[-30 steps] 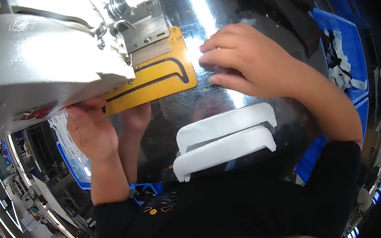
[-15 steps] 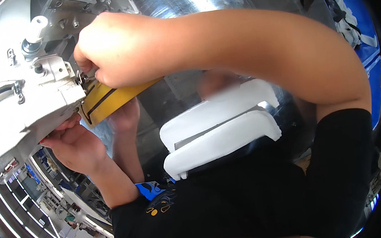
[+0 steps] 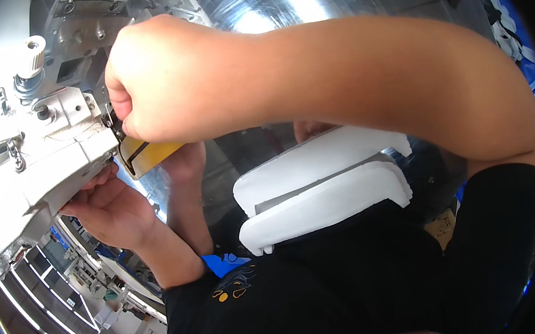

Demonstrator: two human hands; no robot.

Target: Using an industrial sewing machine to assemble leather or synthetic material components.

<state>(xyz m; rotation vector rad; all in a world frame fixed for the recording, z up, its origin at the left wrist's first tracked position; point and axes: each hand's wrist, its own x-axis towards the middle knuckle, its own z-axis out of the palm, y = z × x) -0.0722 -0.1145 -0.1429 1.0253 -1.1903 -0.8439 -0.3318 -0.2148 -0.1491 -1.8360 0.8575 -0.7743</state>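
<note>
My right arm reaches across the picture, and my right hand (image 3: 153, 81) is closed in a pinch beside the needle end of a white sewing machine head (image 3: 59, 148). Whatever lies between those fingertips is hidden. Just below that hand, a yellow plate (image 3: 158, 153) with a dark slot shows in part. My left hand (image 3: 114, 211) is tucked under the machine head, palm up, with its fingers curled; their tips and anything they hold are out of sight.
Two curved white shapes, a nearer one (image 3: 326, 203) and a farther one (image 3: 312, 162), show on the shiny metal table (image 3: 253, 14); one may be a reflection. At the far right are a blue surface (image 3: 524, 20) and white cloth (image 3: 507, 34). A brown cardboard piece (image 3: 442, 229) shows near my right sleeve.
The whole view has shifted a little, so the white shapes sit farther right and less of the yellow plate shows. Both hands keep about the same places at the machine.
</note>
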